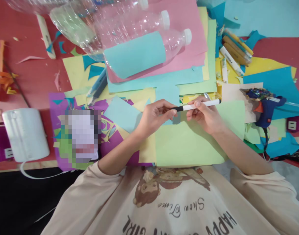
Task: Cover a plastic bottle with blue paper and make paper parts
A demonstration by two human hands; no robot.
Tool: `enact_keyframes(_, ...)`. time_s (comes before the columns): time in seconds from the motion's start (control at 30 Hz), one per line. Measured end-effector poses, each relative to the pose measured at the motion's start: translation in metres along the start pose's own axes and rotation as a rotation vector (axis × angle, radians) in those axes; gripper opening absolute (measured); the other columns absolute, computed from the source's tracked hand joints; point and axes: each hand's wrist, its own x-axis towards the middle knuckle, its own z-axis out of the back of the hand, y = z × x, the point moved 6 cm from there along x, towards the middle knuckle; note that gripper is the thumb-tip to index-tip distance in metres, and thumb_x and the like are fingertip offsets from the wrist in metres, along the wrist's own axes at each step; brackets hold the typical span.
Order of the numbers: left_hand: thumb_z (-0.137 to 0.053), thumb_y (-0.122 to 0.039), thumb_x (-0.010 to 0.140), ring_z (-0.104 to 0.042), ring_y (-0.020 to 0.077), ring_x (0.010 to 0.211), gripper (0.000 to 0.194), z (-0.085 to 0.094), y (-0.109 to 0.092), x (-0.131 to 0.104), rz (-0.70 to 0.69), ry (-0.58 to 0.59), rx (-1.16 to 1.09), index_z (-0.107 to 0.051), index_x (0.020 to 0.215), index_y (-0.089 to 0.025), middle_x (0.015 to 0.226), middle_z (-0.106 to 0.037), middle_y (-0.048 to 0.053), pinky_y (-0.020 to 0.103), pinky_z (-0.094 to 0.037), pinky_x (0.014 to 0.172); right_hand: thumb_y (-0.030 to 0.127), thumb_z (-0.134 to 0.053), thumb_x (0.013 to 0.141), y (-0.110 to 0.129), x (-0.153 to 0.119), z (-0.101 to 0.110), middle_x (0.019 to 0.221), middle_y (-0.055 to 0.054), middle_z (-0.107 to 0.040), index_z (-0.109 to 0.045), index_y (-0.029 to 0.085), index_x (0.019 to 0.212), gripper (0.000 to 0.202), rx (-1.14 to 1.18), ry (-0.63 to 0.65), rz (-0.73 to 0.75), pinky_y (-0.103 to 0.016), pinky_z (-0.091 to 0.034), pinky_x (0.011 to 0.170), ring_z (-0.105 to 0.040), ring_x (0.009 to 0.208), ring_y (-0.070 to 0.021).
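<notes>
A white marker pen (208, 103) with a black cap lies nearly level between my two hands, above the sheets of paper. My left hand (155, 114) pinches the black cap end between thumb and fingers. Closed round the white barrel is my right hand (203, 114), its thumb on top. Whether the cap is fully seated I cannot tell. Below the hands lies a pale green sheet (188, 143), with a light blue piece of paper (167, 96) just beyond it.
Clear plastic bottles lie at the back, the nearest with a blue paper wrap (137, 54). At right are several markers (232, 60) and a dark blue glue gun (266, 111). A white pouch (25, 133) sits at left beside a pixelated item (83, 137). Paper scraps are scattered about.
</notes>
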Motion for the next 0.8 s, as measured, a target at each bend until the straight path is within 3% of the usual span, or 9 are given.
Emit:
enact_keyframes(0.4, -0.072, -0.045, 0.075, -0.060, 0.0100, 0.056, 0.031, 0.000, 0.002, 0.000, 0.011, 0.005, 0.009, -0.068, 0.081, -0.015, 0.064, -0.068, 0.002, 0.021, -0.047, 0.051, 0.042, -0.073, 0.077, -0.008, -0.001, 0.002, 0.062, 0.004, -0.069, -0.064, 0.022, 0.077, 0.022, -0.027, 0.025, -0.015, -0.023, -0.056, 0.057, -0.064, 0.054, -0.0089)
enact_keyframes(0.6, -0.072, -0.044, 0.076, -0.062, 0.0103, 0.058, 0.030, 0.000, -0.002, -0.002, -0.044, -0.007, -0.013, -0.067, 0.081, -0.015, 0.066, -0.067, 0.002, 0.023, -0.051, 0.058, 0.042, -0.073, 0.078, -0.009, -0.001, 0.001, 0.062, 0.005, -0.069, -0.065, 0.022, 0.077, 0.021, 0.003, 0.042, -0.002, -0.022, -0.056, 0.057, -0.064, 0.054, -0.0085)
enact_keyframes(0.8, -0.068, -0.041, 0.080, -0.063, 0.0116, 0.067, 0.024, 0.002, -0.012, 0.001, -0.173, 0.014, 0.106, -0.065, 0.081, -0.017, 0.074, -0.067, 0.002, 0.023, -0.050, 0.060, 0.044, -0.075, 0.075, -0.017, -0.002, -0.014, 0.070, 0.004, -0.071, -0.066, 0.024, 0.092, 0.027, 0.063, 0.171, -0.072, -0.023, -0.056, 0.063, -0.066, 0.061, -0.0091)
